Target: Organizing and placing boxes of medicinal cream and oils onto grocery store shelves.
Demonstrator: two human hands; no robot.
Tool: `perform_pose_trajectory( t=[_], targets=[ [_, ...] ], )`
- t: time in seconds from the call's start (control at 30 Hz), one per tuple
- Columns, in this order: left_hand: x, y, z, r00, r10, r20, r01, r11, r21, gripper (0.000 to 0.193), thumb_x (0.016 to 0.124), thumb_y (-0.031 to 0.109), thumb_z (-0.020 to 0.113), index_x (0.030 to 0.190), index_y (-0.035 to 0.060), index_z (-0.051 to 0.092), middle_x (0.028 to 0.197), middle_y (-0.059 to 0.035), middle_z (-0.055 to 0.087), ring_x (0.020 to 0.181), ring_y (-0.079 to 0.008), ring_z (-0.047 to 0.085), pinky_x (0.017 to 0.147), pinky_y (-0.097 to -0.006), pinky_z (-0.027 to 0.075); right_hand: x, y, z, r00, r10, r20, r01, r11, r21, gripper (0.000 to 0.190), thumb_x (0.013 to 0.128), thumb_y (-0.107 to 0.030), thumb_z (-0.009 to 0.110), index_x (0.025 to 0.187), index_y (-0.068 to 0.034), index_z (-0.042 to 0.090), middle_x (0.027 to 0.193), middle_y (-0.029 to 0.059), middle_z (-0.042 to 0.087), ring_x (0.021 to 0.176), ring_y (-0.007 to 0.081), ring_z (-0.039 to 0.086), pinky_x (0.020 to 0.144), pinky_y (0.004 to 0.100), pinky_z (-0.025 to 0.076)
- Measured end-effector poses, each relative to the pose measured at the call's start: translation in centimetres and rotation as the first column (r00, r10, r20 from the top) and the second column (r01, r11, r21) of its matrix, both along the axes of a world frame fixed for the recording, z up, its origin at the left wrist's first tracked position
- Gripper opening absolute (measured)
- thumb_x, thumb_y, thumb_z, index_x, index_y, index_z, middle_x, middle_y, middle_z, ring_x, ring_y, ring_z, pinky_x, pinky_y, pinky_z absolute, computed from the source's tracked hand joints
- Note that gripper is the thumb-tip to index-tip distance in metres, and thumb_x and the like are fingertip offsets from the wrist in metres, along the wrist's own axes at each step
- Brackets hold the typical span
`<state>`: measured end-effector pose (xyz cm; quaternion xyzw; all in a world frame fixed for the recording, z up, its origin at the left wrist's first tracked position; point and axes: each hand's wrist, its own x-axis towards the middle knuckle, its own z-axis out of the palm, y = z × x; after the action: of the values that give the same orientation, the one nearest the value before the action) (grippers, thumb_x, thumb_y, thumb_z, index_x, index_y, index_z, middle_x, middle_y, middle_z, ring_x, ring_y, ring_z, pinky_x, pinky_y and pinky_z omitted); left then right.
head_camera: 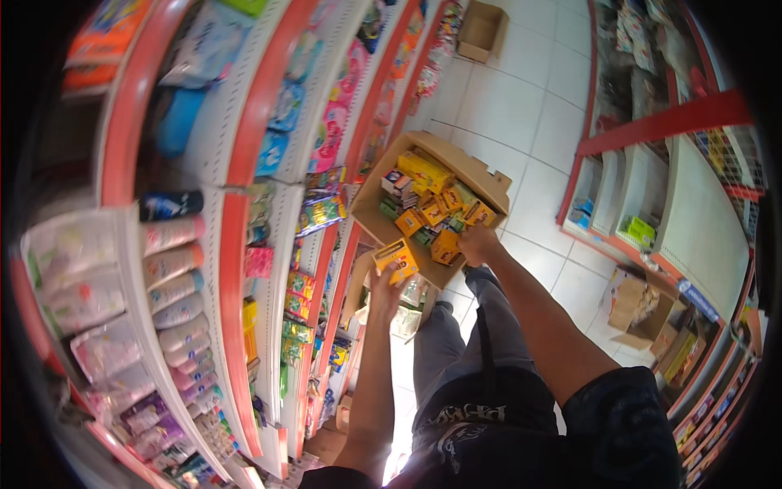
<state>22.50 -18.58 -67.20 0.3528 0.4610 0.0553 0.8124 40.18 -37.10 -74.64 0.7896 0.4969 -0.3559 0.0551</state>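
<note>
In my left hand (383,292) is a small yellow-orange product box (397,260) with printing, raised over the near left corner of an open cardboard carton (382,223). My right hand (478,244) is closed over the carton's near right rim, its fingertips partly hidden. Inside lie several more orange boxes (435,211), a larger yellow pack (424,171) and small dark and green packs (391,208). Just inside that rim, by my right hand, one orange box (446,246) stands tilted.
Shelves with red price rails (235,244) rise at left, holding bottles (177,287) and sachets (321,214). Another carton with clear-wrapped packs (412,305) sits below my left hand. An open carton (482,30) stands on the tiled floor ahead. At right are white shelves (702,226) and a carton (647,312).
</note>
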Motion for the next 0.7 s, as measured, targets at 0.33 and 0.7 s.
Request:
perform_pose_trajectory(
  t=[0.33, 0.7],
  targets=[
    [-9.9, -1.0, 12.4, 0.825, 0.360, 0.435, -0.263, 0.927, -0.267, 0.053, 0.093, 0.030, 0.061, 0.138, 0.0085, 0.044, 0.135, -0.0146, 0.054, 0.125, -0.0353, 0.051, 0.102, -0.0532, 0.044, -5.2, 1.2, 4.9, 0.972, -0.164, -0.171, 0.223, 0.879, 0.422, 0.035, 0.070, -0.032, 0.079, 0.096, -0.011, 0.070, 0.122, 0.0188, 0.056, 0.110, 0.0358, 0.056, 0.098, 0.0481, 0.042],
    [-20.3, 3.3, 25.3, 0.668, 0.313, 0.676, -0.350, 0.933, -0.086, 0.082, 0.085, 0.051, 0.065, 0.146, 0.0063, 0.034, 0.140, -0.0198, 0.048, 0.123, -0.0378, 0.053, 0.104, -0.0483, 0.046, -14.3, 28.5, 58.3, 0.969, 0.239, 0.062, 0.037, -0.392, 0.919, 0.009, 0.079, -0.009, 0.069, 0.084, -0.005, 0.063, 0.088, 0.0081, 0.064, 0.088, 0.0282, 0.059, 0.081, 0.0355, 0.047]
  ],
)
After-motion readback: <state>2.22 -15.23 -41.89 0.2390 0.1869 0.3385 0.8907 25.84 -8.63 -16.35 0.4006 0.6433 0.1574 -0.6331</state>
